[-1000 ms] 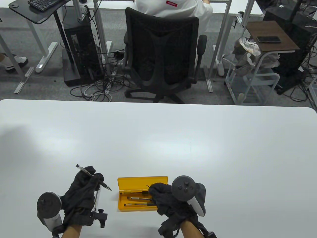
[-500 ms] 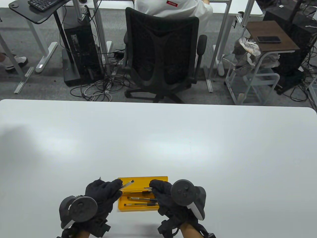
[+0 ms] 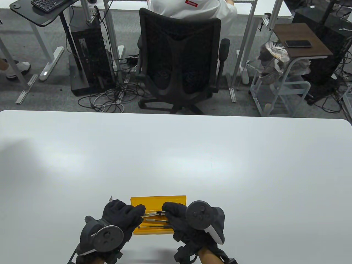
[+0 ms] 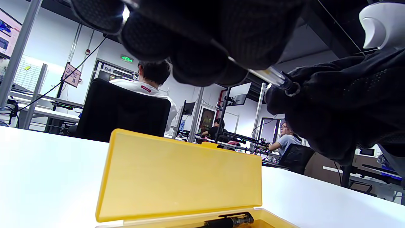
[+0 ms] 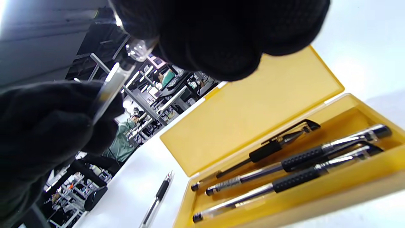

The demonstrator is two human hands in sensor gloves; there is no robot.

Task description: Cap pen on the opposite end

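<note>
Fingers of the left hand [image 3: 121, 217] grip the clear plastic pen [image 3: 150, 213] just above the open yellow plastic case [image 3: 158, 200], right hand [image 3: 178, 217] pinching its small clear cap [image 5: 136, 50] at the back end, looks nearly seated.

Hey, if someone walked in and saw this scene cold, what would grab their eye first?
Probably the open yellow pen case at the table's near edge, with three black-grip pens lying in its tray. Right above it, the gloved left hand grips a clear pen barrel whose end meets the right hand, which holds a clear cap.
</note>
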